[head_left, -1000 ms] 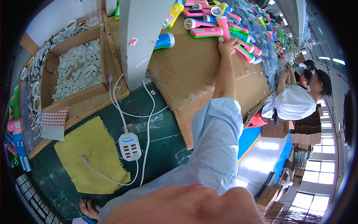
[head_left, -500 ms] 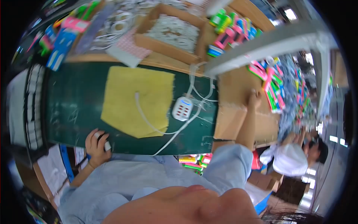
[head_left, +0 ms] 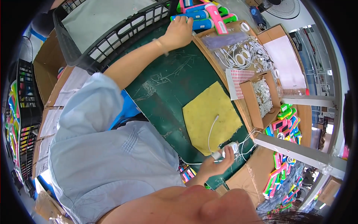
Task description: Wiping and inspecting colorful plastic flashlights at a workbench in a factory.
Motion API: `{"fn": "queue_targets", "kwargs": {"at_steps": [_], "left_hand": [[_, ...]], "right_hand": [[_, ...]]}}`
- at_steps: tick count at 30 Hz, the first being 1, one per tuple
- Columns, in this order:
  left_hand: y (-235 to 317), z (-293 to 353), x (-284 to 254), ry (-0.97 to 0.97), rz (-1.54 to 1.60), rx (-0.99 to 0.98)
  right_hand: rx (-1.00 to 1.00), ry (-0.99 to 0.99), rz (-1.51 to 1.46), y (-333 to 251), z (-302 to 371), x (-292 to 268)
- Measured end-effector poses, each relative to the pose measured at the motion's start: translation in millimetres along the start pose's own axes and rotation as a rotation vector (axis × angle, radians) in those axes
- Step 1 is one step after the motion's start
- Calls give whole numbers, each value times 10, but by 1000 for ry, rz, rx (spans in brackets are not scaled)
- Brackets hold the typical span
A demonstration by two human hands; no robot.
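Observation:
My left hand (head_left: 178, 33) reaches to the far edge of the green table. Its fingers are closed over the end of a blue cylindrical item (head_left: 195, 15), one of several brightly coloured ones piled there. My right hand (head_left: 220, 164) is at the near right, curled round a small white block (head_left: 216, 155), partly hidden by the fingers. Its fingertips are right beside the white multi-port USB charger (head_left: 233, 146). A white cable (head_left: 211, 132) lies with its free end on the yellow cloth (head_left: 201, 108).
A black plastic crate (head_left: 123, 35) stands at the left of the green table (head_left: 156, 108). Along the far side are coiled white cables (head_left: 242, 56) and a cardboard box (head_left: 257, 108) of small white parts. A grey metal bar (head_left: 298, 147) crosses at the right, near more coloured items (head_left: 278, 175).
The view has turned. My left hand has moved from the near table edge to the coloured items. My right hand has come from the cardboard at the right to the charger.

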State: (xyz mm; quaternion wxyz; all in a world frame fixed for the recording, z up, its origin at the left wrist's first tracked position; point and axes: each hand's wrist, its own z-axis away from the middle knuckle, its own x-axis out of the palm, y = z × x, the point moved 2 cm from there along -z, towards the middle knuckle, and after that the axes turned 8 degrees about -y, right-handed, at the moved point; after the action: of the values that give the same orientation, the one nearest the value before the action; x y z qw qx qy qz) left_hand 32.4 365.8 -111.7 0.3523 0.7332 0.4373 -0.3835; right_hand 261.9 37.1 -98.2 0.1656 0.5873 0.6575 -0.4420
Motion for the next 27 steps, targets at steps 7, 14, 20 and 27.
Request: {"fn": "queue_targets", "kwargs": {"at_steps": [7, 14, 20, 27], "left_hand": [[-13, 76, 54, -57, 313, -146], [1104, 1714, -854, -1007, 1199, 230], [937, 1887, -823, -832, 1404, 234], [1266, 1816, -678, -807, 2080, -506]], "right_hand": [[53, -189, -443, -340, 70, 213], [513, -475, -1426, -871, -335, 548], [489, -377, -1090, -791, -53, 262], [383, -575, -559, -451, 14, 218]]}}
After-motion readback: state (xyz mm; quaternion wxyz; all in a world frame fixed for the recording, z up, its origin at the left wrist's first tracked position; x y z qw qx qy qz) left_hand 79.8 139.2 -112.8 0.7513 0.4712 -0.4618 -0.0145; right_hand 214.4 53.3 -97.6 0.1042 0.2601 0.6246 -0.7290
